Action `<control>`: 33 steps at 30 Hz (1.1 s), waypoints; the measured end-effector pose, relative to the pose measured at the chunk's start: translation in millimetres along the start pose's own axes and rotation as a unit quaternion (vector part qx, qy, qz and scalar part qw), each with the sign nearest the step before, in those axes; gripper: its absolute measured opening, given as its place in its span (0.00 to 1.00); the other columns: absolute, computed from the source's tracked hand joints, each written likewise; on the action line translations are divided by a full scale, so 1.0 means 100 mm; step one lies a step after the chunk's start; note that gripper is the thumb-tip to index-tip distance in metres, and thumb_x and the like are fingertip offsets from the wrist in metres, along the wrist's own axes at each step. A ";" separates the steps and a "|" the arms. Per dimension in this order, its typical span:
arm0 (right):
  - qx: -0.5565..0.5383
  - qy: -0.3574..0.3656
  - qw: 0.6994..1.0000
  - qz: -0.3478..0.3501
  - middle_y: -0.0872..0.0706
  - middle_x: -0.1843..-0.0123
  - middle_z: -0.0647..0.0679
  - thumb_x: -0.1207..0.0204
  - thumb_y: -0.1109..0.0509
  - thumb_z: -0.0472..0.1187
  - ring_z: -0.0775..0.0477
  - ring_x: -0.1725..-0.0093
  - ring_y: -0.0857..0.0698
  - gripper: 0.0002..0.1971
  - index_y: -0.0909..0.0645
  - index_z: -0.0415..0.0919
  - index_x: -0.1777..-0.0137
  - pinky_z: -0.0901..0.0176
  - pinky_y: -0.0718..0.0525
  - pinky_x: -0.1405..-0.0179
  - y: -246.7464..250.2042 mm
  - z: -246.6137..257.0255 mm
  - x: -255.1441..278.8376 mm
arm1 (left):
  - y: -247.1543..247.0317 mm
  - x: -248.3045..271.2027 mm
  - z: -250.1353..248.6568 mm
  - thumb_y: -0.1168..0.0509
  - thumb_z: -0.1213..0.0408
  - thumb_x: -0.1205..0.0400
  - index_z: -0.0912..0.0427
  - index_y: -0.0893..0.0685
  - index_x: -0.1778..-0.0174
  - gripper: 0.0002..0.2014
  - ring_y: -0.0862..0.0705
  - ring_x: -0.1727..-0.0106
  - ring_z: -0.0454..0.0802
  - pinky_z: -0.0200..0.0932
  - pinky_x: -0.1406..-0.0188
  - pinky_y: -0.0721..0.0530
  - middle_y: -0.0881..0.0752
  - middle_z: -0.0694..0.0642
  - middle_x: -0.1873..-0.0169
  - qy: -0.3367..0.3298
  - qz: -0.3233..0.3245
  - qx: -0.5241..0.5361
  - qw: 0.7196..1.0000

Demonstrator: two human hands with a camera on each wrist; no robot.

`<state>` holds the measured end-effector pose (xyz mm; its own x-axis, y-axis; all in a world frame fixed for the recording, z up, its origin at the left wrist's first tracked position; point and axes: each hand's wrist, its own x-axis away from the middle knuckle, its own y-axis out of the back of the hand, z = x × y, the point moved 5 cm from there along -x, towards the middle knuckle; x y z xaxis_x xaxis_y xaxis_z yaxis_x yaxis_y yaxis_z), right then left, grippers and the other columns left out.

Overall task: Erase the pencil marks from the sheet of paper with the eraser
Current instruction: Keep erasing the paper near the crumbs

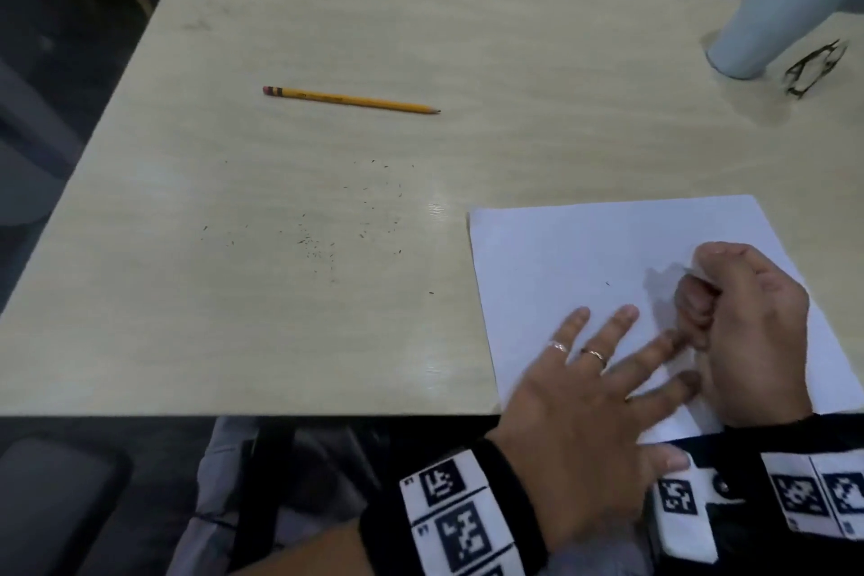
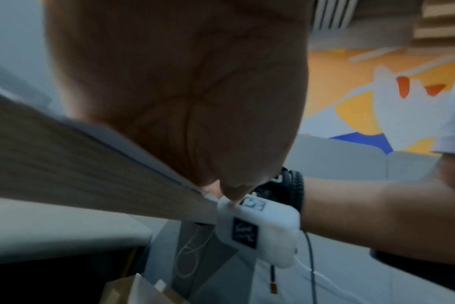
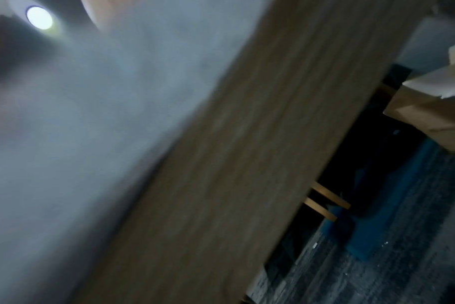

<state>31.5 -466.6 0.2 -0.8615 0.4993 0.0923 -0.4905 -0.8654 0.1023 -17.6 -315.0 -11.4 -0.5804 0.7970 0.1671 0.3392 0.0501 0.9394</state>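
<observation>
On pale wood-grain table (image 1: 327,37): pencil (image 1: 350,100), scattered crumbs (image 1: 322,225), paper sheet (image 1: 584,248).

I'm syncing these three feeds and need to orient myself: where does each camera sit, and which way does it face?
Head: looks forward and down at the table, paper, pencil; left hand flat, right hand curled.
Left wrist: under the left palm, faces the table edge and the other forearm.
Right wrist: low, blurred, sees table edge and floor; the hand itself barely shows.
Shared: all show the table.
</observation>
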 end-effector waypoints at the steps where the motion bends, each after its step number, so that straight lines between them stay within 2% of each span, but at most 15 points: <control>1: -0.008 -0.004 1.000 0.002 0.32 0.75 0.53 0.12 0.34 0.37 0.49 0.73 0.36 0.18 0.25 0.49 0.66 0.61 0.37 0.79 0.01 -0.01 0.00 | 0.02 0.01 0.07 0.62 0.33 0.09 0.40 0.59 0.06 0.35 0.75 0.10 0.55 0.63 0.15 0.78 0.66 0.45 0.08 0.021 0.002 0.006 1.000; 4: -0.028 -0.013 1.000 0.003 0.32 0.75 0.55 0.12 0.32 0.36 0.50 0.73 0.35 0.19 0.24 0.49 0.67 0.62 0.38 0.78 0.00 -0.02 -0.03 | 0.12 0.23 0.55 0.71 0.25 0.16 0.48 0.70 0.08 0.44 0.79 0.12 0.57 0.67 0.13 0.73 0.75 0.50 0.11 0.181 0.022 -0.027 0.983; 6: -0.042 -0.023 0.999 0.000 0.32 0.75 0.54 0.12 0.31 0.37 0.50 0.72 0.35 0.17 0.22 0.49 0.65 0.61 0.39 0.77 0.01 -0.03 -0.06 | 0.27 0.42 0.88 0.78 0.24 0.21 0.59 0.74 0.11 0.51 0.77 0.11 0.64 0.69 0.13 0.73 0.78 0.60 0.12 0.311 0.055 -0.075 0.946; 8: -0.049 -0.031 0.998 0.002 0.32 0.75 0.54 0.12 0.31 0.38 0.50 0.72 0.36 0.16 0.23 0.48 0.64 0.59 0.41 0.75 0.01 -0.03 -0.07 | 0.40 0.45 0.93 0.75 0.24 0.19 0.65 0.75 0.12 0.53 0.77 0.11 0.66 0.70 0.14 0.72 0.78 0.66 0.13 0.355 0.074 -0.074 0.929; 9: -0.051 -0.033 0.998 0.005 0.32 0.75 0.54 0.12 0.31 0.39 0.49 0.73 0.37 0.17 0.23 0.49 0.65 0.58 0.41 0.75 0.01 -0.02 -0.08 | 0.44 0.37 0.84 0.71 0.24 0.17 0.64 0.76 0.12 0.52 0.78 0.12 0.65 0.70 0.13 0.71 0.79 0.65 0.14 0.323 0.069 -0.073 0.941; 12: -0.064 -0.037 0.997 0.016 0.33 0.75 0.52 0.12 0.32 0.40 0.49 0.75 0.38 0.19 0.26 0.49 0.67 0.59 0.40 0.77 0.01 0.00 -0.07 | 0.37 0.06 0.30 0.64 0.28 0.12 0.51 0.72 0.09 0.44 0.80 0.13 0.57 0.67 0.13 0.71 0.78 0.52 0.13 0.106 0.082 -0.057 0.989; 14: -0.063 -0.035 0.997 0.023 0.33 0.76 0.51 0.12 0.32 0.41 0.49 0.76 0.38 0.19 0.26 0.48 0.67 0.61 0.38 0.79 0.03 0.00 -0.07 | 0.22 -0.03 0.10 0.63 0.29 0.11 0.42 0.70 0.09 0.40 0.81 0.13 0.52 0.65 0.14 0.75 0.77 0.45 0.13 0.024 0.125 -0.042 0.991; 16: -0.049 -0.030 0.998 0.029 0.32 0.76 0.52 0.12 0.31 0.41 0.50 0.76 0.37 0.16 0.24 0.47 0.64 0.61 0.37 0.78 0.03 0.00 -0.07 | 0.16 -0.02 0.23 0.62 0.26 0.13 0.38 0.71 0.10 0.40 0.82 0.14 0.51 0.65 0.15 0.77 0.78 0.43 0.13 0.046 0.133 -0.042 0.989; 18: -0.043 -0.030 0.998 0.028 0.31 0.76 0.53 0.13 0.30 0.40 0.51 0.75 0.37 0.15 0.23 0.47 0.63 0.61 0.38 0.78 0.03 -0.02 -0.07 | 0.22 0.09 0.58 0.62 0.22 0.16 0.41 0.72 0.10 0.45 0.81 0.13 0.52 0.65 0.15 0.77 0.78 0.44 0.13 0.140 0.129 -0.056 0.980; 22: -0.039 -0.026 0.999 0.026 0.31 0.77 0.54 0.13 0.29 0.39 0.51 0.75 0.37 0.13 0.22 0.47 0.61 0.63 0.38 0.79 0.01 -0.01 -0.07 | 0.59 0.32 1.22 0.68 0.18 0.22 0.62 0.73 0.12 0.57 0.77 0.12 0.66 0.70 0.16 0.77 0.76 0.62 0.12 0.365 0.118 -0.138 0.913; 24: -0.040 -0.031 0.998 0.023 0.31 0.77 0.55 0.12 0.30 0.40 0.53 0.76 0.37 0.13 0.23 0.46 0.61 0.65 0.37 0.80 0.01 0.01 -0.07 | 0.66 0.17 1.09 0.67 0.19 0.21 0.62 0.72 0.11 0.57 0.77 0.12 0.67 0.71 0.15 0.75 0.75 0.63 0.12 0.321 0.088 -0.138 0.933; 26: -0.059 -0.041 0.997 0.021 0.32 0.76 0.54 0.12 0.31 0.40 0.53 0.77 0.37 0.16 0.25 0.47 0.63 0.65 0.38 0.81 0.01 0.04 -0.06 | 0.54 -0.08 0.69 0.63 0.21 0.17 0.56 0.71 0.09 0.52 0.78 0.11 0.59 0.68 0.13 0.73 0.75 0.55 0.11 0.170 0.096 -0.090 0.977; 29: -0.114 -0.061 0.991 0.018 0.36 0.77 0.53 0.11 0.33 0.40 0.52 0.77 0.39 0.20 0.31 0.47 0.67 0.64 0.38 0.82 0.01 0.05 -0.05 | 0.29 -0.31 0.24 0.60 0.23 0.15 0.49 0.72 0.09 0.48 0.79 0.12 0.50 0.66 0.14 0.77 0.75 0.46 0.11 0.008 0.154 -0.040 0.987; 31: -0.106 -0.057 0.993 0.016 0.36 0.77 0.53 0.11 0.34 0.39 0.52 0.77 0.39 0.20 0.32 0.47 0.67 0.64 0.38 0.82 0.03 0.05 -0.05 | 0.23 -0.38 0.29 0.60 0.21 0.16 0.45 0.72 0.09 0.48 0.80 0.13 0.50 0.68 0.17 0.80 0.76 0.44 0.12 0.002 0.169 -0.037 0.985; 33: -0.097 -0.050 0.994 0.015 0.35 0.77 0.54 0.12 0.33 0.39 0.52 0.77 0.39 0.19 0.31 0.48 0.66 0.64 0.40 0.82 0.03 0.05 -0.06 | 0.29 -0.38 0.57 0.60 0.20 0.18 0.45 0.71 0.09 0.50 0.79 0.12 0.52 0.69 0.17 0.80 0.76 0.45 0.12 0.068 0.164 -0.055 0.983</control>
<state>36.1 -472.6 4.5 -0.8639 0.4657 0.1916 -0.4886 -0.8673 -0.0951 56.1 -309.6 -7.8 -0.5491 0.6711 0.4981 0.4474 -0.2673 0.8534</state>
